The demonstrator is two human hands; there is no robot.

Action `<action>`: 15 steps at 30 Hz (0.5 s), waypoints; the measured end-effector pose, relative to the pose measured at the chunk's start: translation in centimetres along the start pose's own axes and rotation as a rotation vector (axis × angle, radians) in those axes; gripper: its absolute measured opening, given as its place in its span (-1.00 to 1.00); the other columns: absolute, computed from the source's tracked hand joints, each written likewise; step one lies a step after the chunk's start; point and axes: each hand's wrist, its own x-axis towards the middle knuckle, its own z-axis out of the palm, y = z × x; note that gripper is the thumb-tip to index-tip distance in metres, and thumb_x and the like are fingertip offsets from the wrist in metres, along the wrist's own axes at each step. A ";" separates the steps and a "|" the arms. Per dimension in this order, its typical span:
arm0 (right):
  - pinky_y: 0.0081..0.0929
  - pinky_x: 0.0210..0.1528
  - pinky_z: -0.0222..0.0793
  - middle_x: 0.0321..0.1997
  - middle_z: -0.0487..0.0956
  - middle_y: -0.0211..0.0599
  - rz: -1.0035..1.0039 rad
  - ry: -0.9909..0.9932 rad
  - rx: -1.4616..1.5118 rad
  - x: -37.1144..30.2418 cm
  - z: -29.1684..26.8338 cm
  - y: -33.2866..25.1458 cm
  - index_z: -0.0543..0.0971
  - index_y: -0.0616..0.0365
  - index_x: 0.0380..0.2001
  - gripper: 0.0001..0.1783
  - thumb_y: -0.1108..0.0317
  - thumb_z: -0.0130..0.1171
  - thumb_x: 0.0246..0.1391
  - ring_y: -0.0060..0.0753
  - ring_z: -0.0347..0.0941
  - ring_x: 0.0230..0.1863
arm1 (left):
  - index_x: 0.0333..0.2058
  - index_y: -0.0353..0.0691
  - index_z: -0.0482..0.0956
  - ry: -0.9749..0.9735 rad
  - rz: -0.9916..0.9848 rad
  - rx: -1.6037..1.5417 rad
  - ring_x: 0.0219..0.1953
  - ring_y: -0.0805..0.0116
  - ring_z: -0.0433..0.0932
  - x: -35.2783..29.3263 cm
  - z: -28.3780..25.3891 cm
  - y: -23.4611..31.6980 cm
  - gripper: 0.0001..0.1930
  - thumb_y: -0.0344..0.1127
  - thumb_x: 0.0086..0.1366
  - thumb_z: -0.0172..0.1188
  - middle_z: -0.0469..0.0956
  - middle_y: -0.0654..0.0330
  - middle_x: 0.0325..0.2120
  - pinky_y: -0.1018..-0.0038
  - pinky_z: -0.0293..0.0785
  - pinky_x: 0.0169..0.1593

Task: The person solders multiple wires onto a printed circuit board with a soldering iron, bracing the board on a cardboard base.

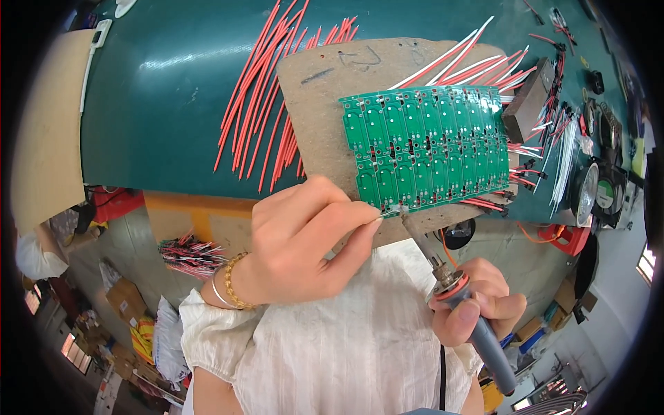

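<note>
A green circuit board panel lies on a brown board, its repeated sections side by side. In my right hand is a soldering iron with a grey handle, its tip at the panel's near edge. A wisp of pale smoke or glare blurs the spot under the tip. My left hand is closed in a pinch on a thin pale wire, which reaches the same spot at the panel's near left corner. Whether it is solder or insulated wire is hard to make out. Red and white wires stick out past the panel's far edge.
Red wires lie in a loose bunch on the green table, left of the brown board. A dark block rests by the panel's right end. Farther right are white wires and a round metal-rimmed object.
</note>
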 end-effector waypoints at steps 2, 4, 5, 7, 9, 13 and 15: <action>-0.57 -0.78 0.11 -0.79 0.32 -0.44 -0.001 -0.018 -0.009 -0.1 -0.1 0.0 0.22 0.17 -0.38 -0.65 0.48 0.21 -0.15 -0.51 0.25 -0.85 | -0.46 -0.28 0.58 -0.002 0.021 0.021 -0.69 0.52 0.31 0.0 0.1 -0.3 -0.76 -0.63 -0.19 0.30 0.40 0.25 -0.64 0.65 0.16 -0.65; -0.57 -0.77 0.10 -0.79 0.32 -0.44 -0.004 -0.036 -0.020 -0.2 -0.2 -0.5 0.22 0.16 -0.38 -0.65 0.49 0.21 -0.16 -0.51 0.25 -0.85 | -0.46 -0.28 0.59 -0.004 0.044 0.040 -0.69 0.52 0.31 -0.1 0.0 -0.4 -0.77 -0.62 -0.19 0.31 0.39 0.26 -0.64 0.65 0.16 -0.65; -0.53 -0.72 0.17 -0.79 0.37 -0.41 0.034 -0.107 -0.125 -0.1 -0.2 -1.0 0.17 0.13 -0.39 -0.68 0.36 0.14 -0.03 -0.50 0.27 -0.82 | -0.46 -0.28 0.59 -0.048 0.036 0.069 -0.68 0.51 0.31 -0.1 -0.4 -0.3 -0.77 -0.62 -0.19 0.31 0.39 0.26 -0.64 0.65 0.15 -0.65; -0.49 -0.66 0.24 -0.79 0.43 -0.38 0.072 -0.176 -0.233 0.0 -0.1 -1.3 0.11 0.09 -0.41 -0.66 0.23 0.06 0.09 -0.50 0.29 -0.79 | -0.46 -0.28 0.60 -0.092 0.031 0.095 -0.68 0.51 0.30 -0.1 -0.8 -0.1 -0.77 -0.62 -0.19 0.31 0.38 0.25 -0.63 0.65 0.14 -0.66; -0.58 -0.78 0.11 -0.78 0.32 -0.43 -0.013 -0.067 -0.079 -0.1 0.2 -1.0 0.22 0.17 -0.36 -0.62 0.44 0.25 -0.13 -0.51 0.27 -0.84 | -0.43 -0.29 0.59 -0.076 -0.007 0.010 -0.66 0.53 0.27 -0.3 -1.0 0.2 -0.77 -0.63 -0.16 0.28 0.37 0.24 -0.61 0.66 0.10 -0.65; -0.59 -0.78 0.10 -0.80 0.32 -0.42 -0.050 -0.005 -0.026 -0.8 0.3 -0.7 0.23 0.19 -0.35 -0.61 0.41 0.27 -0.12 -0.51 0.27 -0.84 | -0.48 -0.30 0.57 0.040 -0.136 -0.067 -0.69 0.46 0.35 -1.0 -1.2 0.3 -0.79 -0.62 -0.20 0.29 0.37 0.23 -0.63 0.59 0.22 -0.68; -0.59 -0.79 0.09 -0.81 0.33 -0.41 -0.052 -0.001 0.014 -0.6 0.5 -0.5 0.24 0.21 -0.36 -0.62 0.47 0.25 -0.15 -0.51 0.27 -0.84 | -0.48 -0.32 0.56 0.030 -0.141 -0.101 -0.67 0.44 0.37 -1.0 -1.3 0.2 -0.79 -0.63 -0.19 0.28 0.39 0.22 -0.62 0.60 0.24 -0.66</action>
